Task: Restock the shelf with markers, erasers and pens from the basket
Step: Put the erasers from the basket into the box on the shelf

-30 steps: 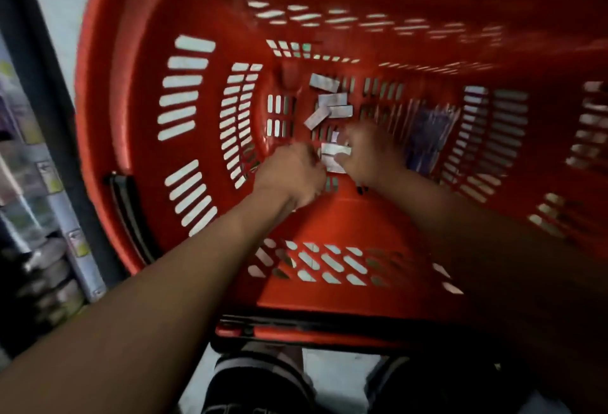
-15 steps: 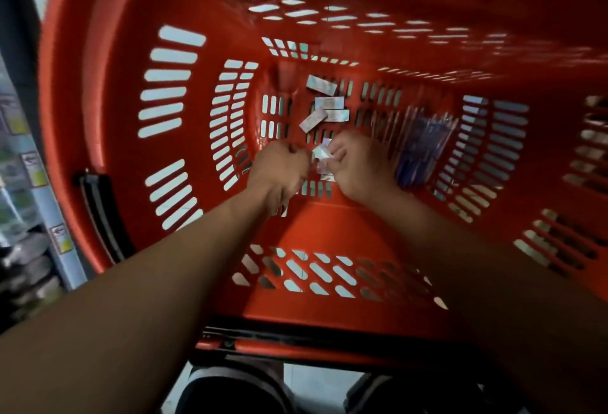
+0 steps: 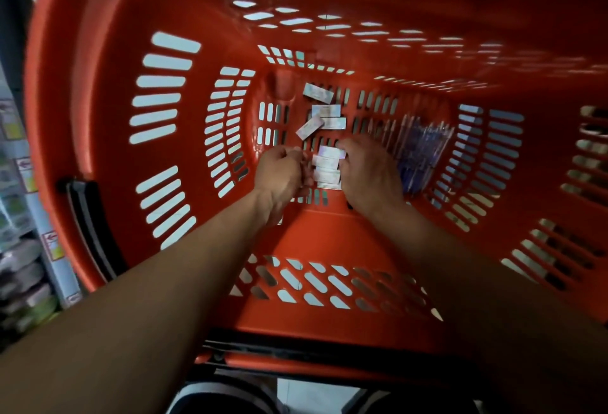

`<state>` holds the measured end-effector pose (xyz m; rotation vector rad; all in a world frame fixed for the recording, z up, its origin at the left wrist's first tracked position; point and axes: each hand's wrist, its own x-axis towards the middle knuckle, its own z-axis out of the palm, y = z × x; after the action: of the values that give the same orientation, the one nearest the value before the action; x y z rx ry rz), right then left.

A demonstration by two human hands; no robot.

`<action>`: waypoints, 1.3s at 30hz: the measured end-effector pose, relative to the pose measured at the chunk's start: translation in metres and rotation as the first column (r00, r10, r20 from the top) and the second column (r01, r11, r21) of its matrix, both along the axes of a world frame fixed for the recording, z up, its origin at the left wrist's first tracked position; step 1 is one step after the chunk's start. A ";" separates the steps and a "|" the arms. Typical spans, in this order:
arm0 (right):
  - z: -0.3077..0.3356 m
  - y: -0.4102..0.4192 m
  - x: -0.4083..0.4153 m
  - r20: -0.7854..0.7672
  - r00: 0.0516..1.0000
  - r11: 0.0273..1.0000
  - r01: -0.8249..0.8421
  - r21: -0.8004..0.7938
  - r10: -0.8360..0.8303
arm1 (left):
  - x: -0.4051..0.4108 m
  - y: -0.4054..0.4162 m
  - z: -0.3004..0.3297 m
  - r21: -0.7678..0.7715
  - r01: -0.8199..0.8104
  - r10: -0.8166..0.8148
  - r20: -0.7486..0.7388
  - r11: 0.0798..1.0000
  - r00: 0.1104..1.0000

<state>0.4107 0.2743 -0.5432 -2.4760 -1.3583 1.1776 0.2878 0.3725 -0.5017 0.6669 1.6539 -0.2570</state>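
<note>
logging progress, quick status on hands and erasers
Left hand and right hand both gripping a stack of erasers. Four loose erasers and pens on basket floor. Nothing in the way.

Basket mouth: wide open above, with the red basket (image 3: 98, 91) walls rising steeply on every side.
Floor centre: crowded by loose erasers (image 3: 324, 110) and both hands.
Floor right: pens (image 3: 418, 150) lie against the right wall.
Left wall: bare floor strip beside it.
</note>
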 end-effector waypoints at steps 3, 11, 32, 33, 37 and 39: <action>-0.009 -0.002 -0.004 0.076 0.994 0.997 -0.076 -0.024 0.078 | -0.002 0.000 0.000 0.021 -0.036 0.035 0.032 0.999 0.999; -0.008 0.001 -0.007 0.097 0.991 0.993 0.095 -0.074 -0.087 | 0.000 0.006 -0.002 -0.053 -0.192 0.195 0.078 0.980 0.978; 0.007 0.006 -0.003 -0.113 0.993 0.994 0.007 -0.106 -0.019 | 0.001 0.005 -0.005 -0.035 -0.206 0.209 0.082 0.978 0.974; 0.004 0.005 -0.008 -0.085 0.995 0.992 -0.057 -0.116 0.047 | 0.002 0.005 -0.006 -0.031 -0.203 0.204 0.074 0.979 0.976; -0.003 0.006 -0.022 0.011 0.992 0.982 -0.123 -0.146 0.126 | 0.001 0.004 -0.008 -0.045 -0.224 0.226 0.055 0.974 0.973; -0.005 0.008 -0.024 0.019 0.992 0.983 -0.125 -0.133 0.128 | 0.001 0.004 -0.008 -0.048 -0.247 0.250 0.050 0.968 0.967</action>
<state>0.3865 0.2820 -0.5481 -2.5362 -1.5127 1.3041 0.2891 0.3770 -0.5092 0.4256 1.6552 -0.0903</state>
